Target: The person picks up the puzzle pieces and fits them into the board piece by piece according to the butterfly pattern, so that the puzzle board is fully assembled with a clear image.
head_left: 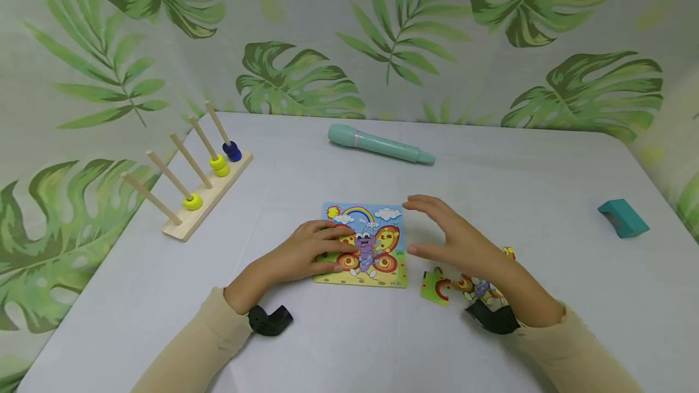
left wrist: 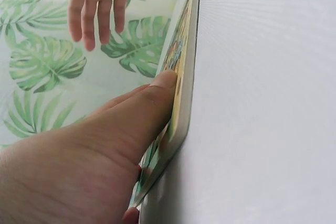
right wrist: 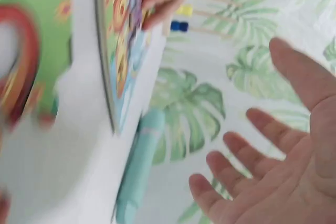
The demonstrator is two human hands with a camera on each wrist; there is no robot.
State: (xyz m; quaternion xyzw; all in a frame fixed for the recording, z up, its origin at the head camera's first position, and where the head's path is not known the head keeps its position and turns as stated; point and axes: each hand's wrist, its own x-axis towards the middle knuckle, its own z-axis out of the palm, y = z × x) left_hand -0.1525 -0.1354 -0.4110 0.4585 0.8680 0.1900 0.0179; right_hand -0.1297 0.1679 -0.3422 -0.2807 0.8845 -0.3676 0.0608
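A square butterfly jigsaw puzzle, with a rainbow and clouds along its top, lies on the white table. My left hand rests on its left side, fingers spread over the picture. In the left wrist view the left thumb lies on the puzzle's face near its edge. Just right of the puzzle, my right hand hovers with thumb and fingers apart and nothing between them. Below that hand lies a loose green puzzle piece with a red arc. More butterfly pieces lie partly hidden under the right forearm.
At the left stands a wooden peg rack with yellow and dark blue beads. A mint-green tapered stick lies behind the puzzle. Toward the right edge is a teal arched block. A leaf-patterned cloth hangs behind the table.
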